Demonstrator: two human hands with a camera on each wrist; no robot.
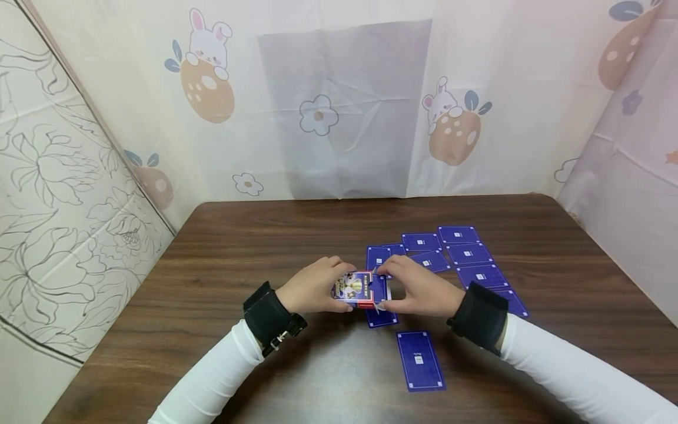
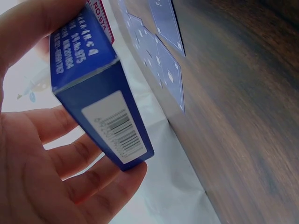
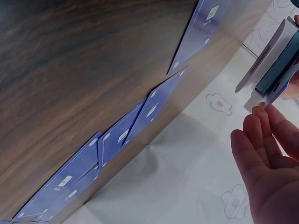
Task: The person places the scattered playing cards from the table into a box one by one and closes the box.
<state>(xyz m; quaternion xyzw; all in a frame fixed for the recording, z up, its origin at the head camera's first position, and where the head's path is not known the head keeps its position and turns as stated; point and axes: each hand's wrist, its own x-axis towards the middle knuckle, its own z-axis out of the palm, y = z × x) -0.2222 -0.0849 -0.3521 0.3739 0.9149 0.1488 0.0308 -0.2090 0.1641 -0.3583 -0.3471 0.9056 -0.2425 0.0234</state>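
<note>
A small blue playing-card box (image 1: 352, 287) with a red edge and printed picture is held up over the table in front of me. My left hand (image 1: 311, 286) grips its closed end, thumb on one side and fingers on the other; the left wrist view shows a barcode label (image 2: 118, 128) on that end. At the opposite end the box is open, its flap (image 3: 268, 58) raised and dark card edges inside. My right hand (image 1: 426, 287) holds that open end, index finger and thumb at the small side flaps. Its palm is bare in the right wrist view.
Several blue-backed cards lie face down on the brown wooden table (image 1: 254, 235), mostly at the right, some overlapping. One single card (image 1: 421, 360) lies nearer to me. A patterned cloth (image 1: 339, 159) hangs behind the table's back edge.
</note>
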